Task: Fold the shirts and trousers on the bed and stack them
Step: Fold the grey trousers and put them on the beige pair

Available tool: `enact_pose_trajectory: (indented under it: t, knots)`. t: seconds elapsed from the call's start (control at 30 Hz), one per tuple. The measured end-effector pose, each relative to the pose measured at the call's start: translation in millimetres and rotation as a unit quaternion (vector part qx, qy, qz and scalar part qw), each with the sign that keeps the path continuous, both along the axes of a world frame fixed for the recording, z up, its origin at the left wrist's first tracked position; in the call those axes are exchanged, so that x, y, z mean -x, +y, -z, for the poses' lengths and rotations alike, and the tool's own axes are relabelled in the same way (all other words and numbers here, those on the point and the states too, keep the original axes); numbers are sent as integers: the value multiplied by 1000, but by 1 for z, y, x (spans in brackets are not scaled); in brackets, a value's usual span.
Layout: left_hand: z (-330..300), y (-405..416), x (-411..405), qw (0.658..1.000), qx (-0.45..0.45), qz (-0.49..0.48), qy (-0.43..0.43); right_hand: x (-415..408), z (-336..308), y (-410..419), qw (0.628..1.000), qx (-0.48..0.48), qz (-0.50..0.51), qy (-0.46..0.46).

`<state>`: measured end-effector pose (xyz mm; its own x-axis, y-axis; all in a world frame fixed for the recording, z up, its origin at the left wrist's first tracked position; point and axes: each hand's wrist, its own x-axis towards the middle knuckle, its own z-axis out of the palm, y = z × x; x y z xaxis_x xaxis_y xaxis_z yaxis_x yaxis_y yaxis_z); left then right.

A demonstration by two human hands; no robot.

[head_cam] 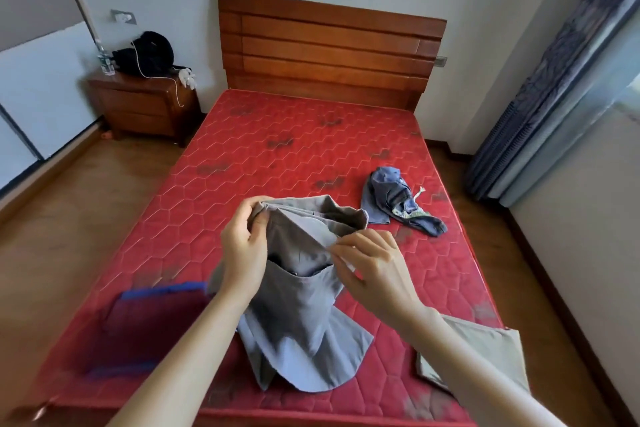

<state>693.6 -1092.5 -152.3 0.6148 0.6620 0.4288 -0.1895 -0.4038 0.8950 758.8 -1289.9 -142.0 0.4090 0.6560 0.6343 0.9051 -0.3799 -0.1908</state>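
Folding in progress: grey cotton shirt (298, 291) raised at near centre of the red quilted mattress (277, 149).

We judge the task partly done: a folded maroon garment with blue trim (152, 326) lies near left, a flat beige garment (485, 357) near right, while crumpled blue denim trousers (398, 201) wait at far right. Our left hand (242, 246) grips the shirt's collar edge with curled fingers; our right hand (374, 263) pinches the opposite edge between thumb and fingertips, hem trailing on the mattress.
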Motion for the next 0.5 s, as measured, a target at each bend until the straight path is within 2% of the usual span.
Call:
enact_pose_trajectory:
  t: [0.17,0.33,0.5]
  knots:
    - [7,-12,-3,1000,-6,12,9,9,13,0,996,9,69,53]
    - [9,-16,-4,998,4,52,28,-9,0,1,977,-40,154,145]
    - [2,-17,-4,996,6,89,29,-35,-11,3,972,42,197,119]
